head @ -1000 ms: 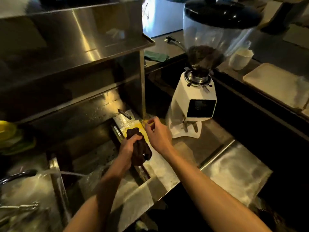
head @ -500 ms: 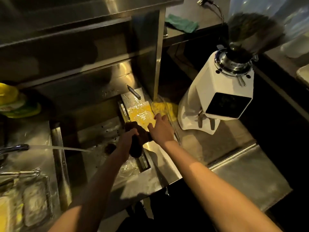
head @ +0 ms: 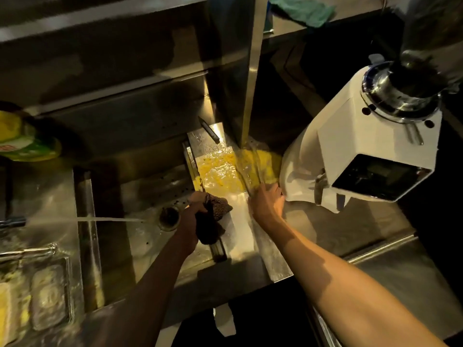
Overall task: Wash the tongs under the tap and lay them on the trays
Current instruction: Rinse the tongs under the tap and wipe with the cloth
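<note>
A shiny, motion-blurred pair of tongs [head: 246,169] lies across a yellow cloth [head: 218,171] on the wet steel ledge right of the sink. My right hand [head: 266,206] has its fingers curled round the tongs' near end, close to the grinder's base. My left hand [head: 189,221] grips a dark brown scouring pad [head: 215,211] over the sink's right rim. The tap [head: 12,221] at the far left runs, and its water stream [head: 110,219] shoots across the sink basin [head: 140,186] towards the drain [head: 170,217]. Steel trays [head: 50,296] sit at the lower left.
A white coffee grinder [head: 350,151] stands right of the ledge. A steel shelf post [head: 250,71] rises behind the cloth, with a dark-handled tool [head: 209,130] beside it. A yellow-green bottle [head: 22,141] lies at the left, a green cloth [head: 303,8] up on the counter.
The view has tilted down and come closer. My right hand slid right along the ledge to the tongs' near end. My left hand keeps hold of the pad at the sink's rim.
</note>
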Demonstrator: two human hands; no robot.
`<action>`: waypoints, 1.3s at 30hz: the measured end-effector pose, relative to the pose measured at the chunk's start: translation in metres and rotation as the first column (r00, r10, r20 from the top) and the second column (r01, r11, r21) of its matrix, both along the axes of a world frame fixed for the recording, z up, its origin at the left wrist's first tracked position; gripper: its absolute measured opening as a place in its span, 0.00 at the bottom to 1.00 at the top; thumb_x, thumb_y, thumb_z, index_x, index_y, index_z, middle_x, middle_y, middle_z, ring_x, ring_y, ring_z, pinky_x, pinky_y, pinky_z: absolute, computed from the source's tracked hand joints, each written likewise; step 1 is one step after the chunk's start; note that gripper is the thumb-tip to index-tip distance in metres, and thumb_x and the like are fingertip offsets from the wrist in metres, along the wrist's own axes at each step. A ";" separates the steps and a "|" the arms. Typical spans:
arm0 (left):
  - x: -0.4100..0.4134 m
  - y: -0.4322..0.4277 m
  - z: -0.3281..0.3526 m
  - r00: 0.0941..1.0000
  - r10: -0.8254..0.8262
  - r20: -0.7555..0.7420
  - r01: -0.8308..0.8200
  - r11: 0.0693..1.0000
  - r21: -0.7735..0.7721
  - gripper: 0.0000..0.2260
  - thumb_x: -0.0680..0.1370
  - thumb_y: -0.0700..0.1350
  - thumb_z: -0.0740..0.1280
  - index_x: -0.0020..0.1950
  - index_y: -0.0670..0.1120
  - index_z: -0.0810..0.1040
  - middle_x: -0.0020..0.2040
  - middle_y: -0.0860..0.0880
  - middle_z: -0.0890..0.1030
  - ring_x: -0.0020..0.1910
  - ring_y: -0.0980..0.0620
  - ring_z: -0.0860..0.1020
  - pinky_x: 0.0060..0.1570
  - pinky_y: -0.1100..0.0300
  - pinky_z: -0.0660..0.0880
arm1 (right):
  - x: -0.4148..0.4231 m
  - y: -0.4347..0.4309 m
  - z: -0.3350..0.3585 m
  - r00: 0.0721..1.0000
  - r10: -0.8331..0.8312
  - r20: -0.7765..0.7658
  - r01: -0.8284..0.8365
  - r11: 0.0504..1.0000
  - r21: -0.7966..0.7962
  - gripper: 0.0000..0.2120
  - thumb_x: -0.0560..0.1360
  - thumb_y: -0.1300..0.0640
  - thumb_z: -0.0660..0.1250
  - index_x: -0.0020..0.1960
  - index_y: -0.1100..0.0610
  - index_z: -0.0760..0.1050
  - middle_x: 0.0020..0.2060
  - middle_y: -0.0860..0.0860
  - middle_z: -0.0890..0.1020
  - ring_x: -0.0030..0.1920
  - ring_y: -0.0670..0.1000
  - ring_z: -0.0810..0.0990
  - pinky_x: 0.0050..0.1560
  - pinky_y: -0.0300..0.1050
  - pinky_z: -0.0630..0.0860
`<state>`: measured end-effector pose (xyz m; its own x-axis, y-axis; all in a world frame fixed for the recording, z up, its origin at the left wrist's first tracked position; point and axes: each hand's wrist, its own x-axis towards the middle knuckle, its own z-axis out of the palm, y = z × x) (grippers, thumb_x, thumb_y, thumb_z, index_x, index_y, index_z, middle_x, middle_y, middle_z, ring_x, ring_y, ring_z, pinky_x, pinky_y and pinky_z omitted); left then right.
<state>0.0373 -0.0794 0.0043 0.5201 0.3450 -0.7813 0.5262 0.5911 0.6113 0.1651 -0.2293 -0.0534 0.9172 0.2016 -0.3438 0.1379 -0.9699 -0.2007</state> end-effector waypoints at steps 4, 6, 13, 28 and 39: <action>-0.011 0.021 0.003 0.997 0.067 0.045 -0.067 0.998 0.006 0.13 0.73 0.44 0.62 0.49 0.36 0.78 0.38 0.42 0.81 0.39 0.42 0.78 0.39 0.56 0.75 | -0.021 0.016 0.006 0.997 0.081 0.001 -0.077 0.942 0.328 0.15 0.78 0.48 0.63 0.56 0.59 0.77 0.56 0.62 0.73 0.56 0.62 0.72 0.59 0.56 0.73; -0.017 0.034 0.009 0.994 0.098 0.045 -0.098 0.995 -0.018 0.14 0.73 0.45 0.62 0.51 0.36 0.76 0.39 0.42 0.79 0.38 0.42 0.77 0.36 0.57 0.75 | -0.033 0.041 0.018 0.994 0.097 -0.054 -0.069 0.923 0.379 0.15 0.80 0.52 0.62 0.61 0.60 0.75 0.61 0.61 0.71 0.59 0.61 0.73 0.59 0.53 0.72; -0.059 0.095 0.029 0.955 0.277 0.104 -0.276 0.961 -0.020 0.19 0.72 0.43 0.62 0.58 0.35 0.78 0.50 0.37 0.79 0.49 0.39 0.78 0.53 0.43 0.75 | -0.075 0.128 0.047 0.919 0.362 -0.158 -0.205 0.779 0.592 0.08 0.81 0.55 0.63 0.53 0.60 0.74 0.54 0.53 0.68 0.49 0.52 0.73 0.53 0.41 0.69; -0.143 0.223 -0.023 0.811 0.573 0.118 -0.571 0.819 -0.055 0.12 0.78 0.55 0.67 0.44 0.47 0.78 0.34 0.49 0.83 0.32 0.52 0.82 0.35 0.61 0.78 | -0.184 0.226 0.000 0.615 0.764 -0.194 -0.667 0.636 0.389 0.23 0.84 0.41 0.52 0.52 0.57 0.78 0.53 0.52 0.72 0.47 0.54 0.78 0.53 0.53 0.75; -0.128 0.241 -0.035 0.755 0.653 0.062 -0.644 0.721 0.258 0.16 0.71 0.54 0.77 0.48 0.44 0.79 0.36 0.50 0.84 0.36 0.49 0.83 0.32 0.61 0.79 | -0.163 0.262 0.001 0.585 0.801 -0.127 -0.772 0.598 0.215 0.28 0.83 0.37 0.49 0.38 0.53 0.75 0.46 0.50 0.73 0.43 0.54 0.79 0.45 0.50 0.73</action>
